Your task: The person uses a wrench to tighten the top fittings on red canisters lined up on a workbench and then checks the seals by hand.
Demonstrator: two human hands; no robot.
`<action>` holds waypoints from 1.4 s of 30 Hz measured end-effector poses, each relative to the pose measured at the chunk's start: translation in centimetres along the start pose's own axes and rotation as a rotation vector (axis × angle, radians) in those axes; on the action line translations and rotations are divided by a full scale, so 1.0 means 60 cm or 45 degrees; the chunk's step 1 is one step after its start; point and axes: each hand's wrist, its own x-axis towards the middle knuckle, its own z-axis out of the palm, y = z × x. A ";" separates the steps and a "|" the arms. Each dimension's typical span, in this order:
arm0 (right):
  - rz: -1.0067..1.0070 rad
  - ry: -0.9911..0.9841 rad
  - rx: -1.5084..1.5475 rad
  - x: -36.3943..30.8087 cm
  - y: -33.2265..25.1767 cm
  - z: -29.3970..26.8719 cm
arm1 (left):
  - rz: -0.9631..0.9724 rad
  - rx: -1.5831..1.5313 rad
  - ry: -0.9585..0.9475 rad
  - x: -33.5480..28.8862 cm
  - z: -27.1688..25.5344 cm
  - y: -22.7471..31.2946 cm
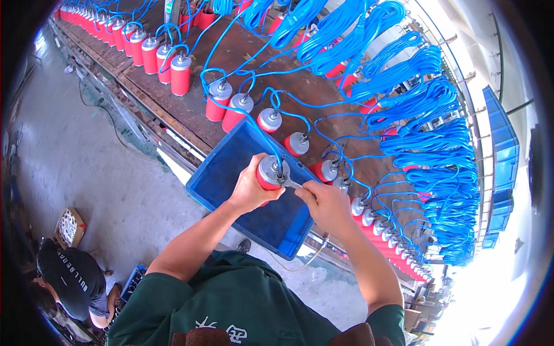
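Observation:
My left hand (249,189) is wrapped round a red cylinder (268,173) with a grey metal end cap, which tilts its cap up toward me. A blue cable rises from a dark fitting on that cap. In my right hand (330,206) is a metal wrench (292,184), fingers closed on its handle. Its head lies at the cap, beside the cable fitting; whether it grips the fitting I cannot tell. Both hands are above a blue plastic crate (216,176), whose inner floor shows beside the left wrist. Similar capped cylinders (219,101) stand just beyond the crate.
The brown workbench (231,46) carries long rows of red cylinders (180,75) joined to blue cables. Coiled blue cable bundles (418,144) line its far right side. At lower left, a person (72,282) works low down near a box of small parts (69,228).

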 end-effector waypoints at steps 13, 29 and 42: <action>-0.037 -0.141 0.189 0.021 0.049 0.012 | 0.031 0.036 0.010 0.011 0.021 0.003; 0.041 -0.076 -0.239 -0.012 0.044 -0.023 | 0.031 0.011 0.110 0.008 0.047 0.007; -0.346 -0.223 -0.126 0.043 0.067 -0.024 | 0.167 0.053 -0.039 0.005 0.010 -0.006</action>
